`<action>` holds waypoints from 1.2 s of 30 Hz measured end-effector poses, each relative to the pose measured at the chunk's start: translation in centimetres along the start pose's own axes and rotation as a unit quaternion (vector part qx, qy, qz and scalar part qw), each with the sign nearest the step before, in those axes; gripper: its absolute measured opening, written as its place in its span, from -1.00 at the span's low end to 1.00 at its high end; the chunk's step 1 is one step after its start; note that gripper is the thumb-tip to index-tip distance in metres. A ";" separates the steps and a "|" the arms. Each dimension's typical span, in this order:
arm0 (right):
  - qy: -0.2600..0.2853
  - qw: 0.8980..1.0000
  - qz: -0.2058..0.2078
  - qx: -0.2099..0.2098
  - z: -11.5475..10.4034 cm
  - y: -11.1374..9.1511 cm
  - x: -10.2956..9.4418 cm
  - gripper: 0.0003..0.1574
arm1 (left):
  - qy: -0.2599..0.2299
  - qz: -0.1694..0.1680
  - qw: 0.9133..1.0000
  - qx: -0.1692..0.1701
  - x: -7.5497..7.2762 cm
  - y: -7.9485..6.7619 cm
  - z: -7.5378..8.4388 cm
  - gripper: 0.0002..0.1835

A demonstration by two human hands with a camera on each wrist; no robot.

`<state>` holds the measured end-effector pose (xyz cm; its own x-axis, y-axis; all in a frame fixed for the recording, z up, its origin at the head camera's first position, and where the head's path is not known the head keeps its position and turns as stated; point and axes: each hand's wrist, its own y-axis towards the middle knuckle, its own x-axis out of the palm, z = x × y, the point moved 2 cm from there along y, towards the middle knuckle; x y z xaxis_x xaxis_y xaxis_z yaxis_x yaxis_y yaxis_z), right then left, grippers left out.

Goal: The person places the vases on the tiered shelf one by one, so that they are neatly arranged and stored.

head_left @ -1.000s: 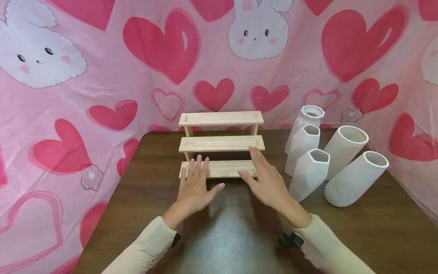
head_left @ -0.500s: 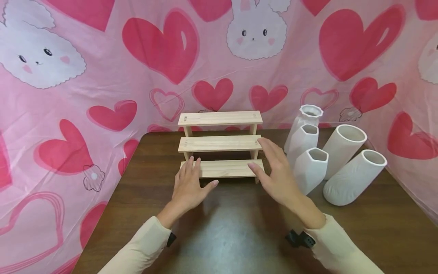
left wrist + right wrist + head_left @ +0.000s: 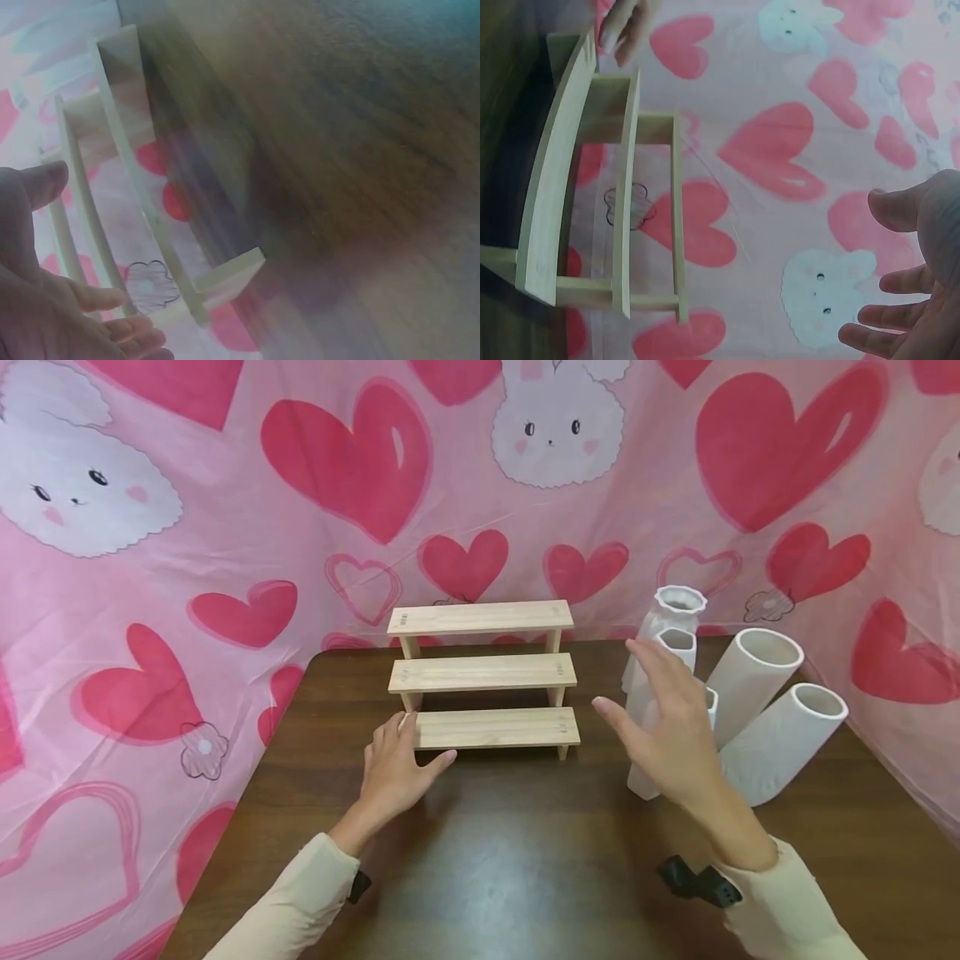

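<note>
A three-step light wooden display stand (image 3: pixel 482 673) stands at the back of the table. My left hand (image 3: pixel 392 774) is spread at the left end of its lowest step, fingertips right at the board and thumb out to the right. Nothing is in its grasp. My right hand (image 3: pixel 681 752) is raised before the group of white vases, fingers loosely extended and thumb apart. It covers much of a faceted vase (image 3: pixel 642 779) in the head view. Also there are a ruffled-rim vase (image 3: pixel 670 617), a wide-mouthed vase (image 3: pixel 753 672) and a slanted textured vase (image 3: pixel 780 746).
A dark brown wooden table (image 3: pixel 487 868) carries everything. Behind and beside it hangs a pink cloth (image 3: pixel 315 527) with hearts and rabbits. The vases stand close together at the right, some overlapping in the head view. A black wrist camera (image 3: pixel 697 882) sits below the right hand.
The right hand has moved right, away from the stand and over to the vases. The left hand has slid slightly left along the lowest step. Stand and vases stay put.
</note>
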<state>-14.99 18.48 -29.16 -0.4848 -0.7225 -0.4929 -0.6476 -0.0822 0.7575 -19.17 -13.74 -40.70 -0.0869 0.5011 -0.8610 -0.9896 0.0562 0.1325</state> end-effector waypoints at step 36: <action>0.038 0.948 -0.175 0.263 7.3 -2.8 -6.0 0.07 | -0.233 -0.040 0.958 -0.161 0.1 2.2 -4.9 0.01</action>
<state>-14.54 28.07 -31.47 -0.1546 -0.7637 -0.6269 -0.9743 0.0126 0.2249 -21.90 -17.84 -42.89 -0.0226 0.8419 -0.5391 -0.9815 -0.1212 -0.1482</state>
